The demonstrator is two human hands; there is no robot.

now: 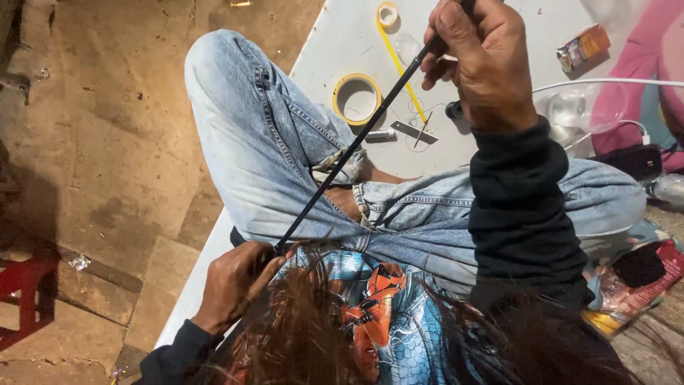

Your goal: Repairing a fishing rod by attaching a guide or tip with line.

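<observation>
I sit cross-legged in pale jeans on a white board [335, 50]. A long thin black rod [356, 142] runs slantwise over my knees. My left hand [231, 281] grips its near end by my lap. My right hand [481, 60] is closed around its far end, above the board. Dark hair hangs at the bottom of the view and hides part of my lap.
A roll of yellow tape [356, 98], a smaller roll [387, 13] with a strip pulled loose, a small metal blade [413, 131] and a small tube [380, 134] lie on the board. A white cable [605, 82], clear plastic, a small carton [583, 47] and pink cloth lie right. Bare dirt floor left.
</observation>
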